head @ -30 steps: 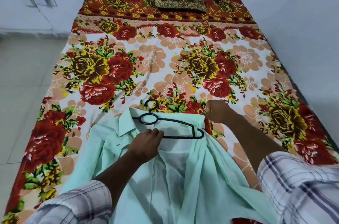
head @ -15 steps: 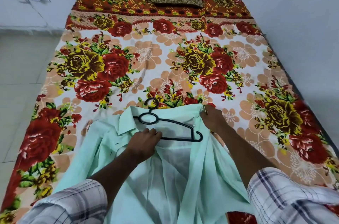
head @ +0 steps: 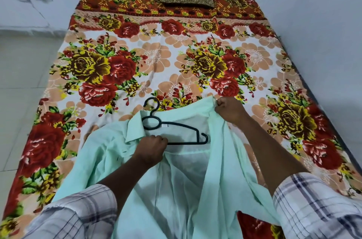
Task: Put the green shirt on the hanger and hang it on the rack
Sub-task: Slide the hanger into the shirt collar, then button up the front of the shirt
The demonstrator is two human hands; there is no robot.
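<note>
Green shirt (head: 109, 152) is lying open on the floral bed (head: 195, 66) as I am fisting my left hand (head: 151, 147) around the black hanger (head: 176, 127), pinning it while my right hand (head: 228, 110) is pinching the shoulder, seemingly drawing it over the bare arm.

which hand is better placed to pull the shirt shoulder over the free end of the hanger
Right. The right hand already pinches the green shirt beside the hanger free end; the left hand is steadying its bar.
</note>
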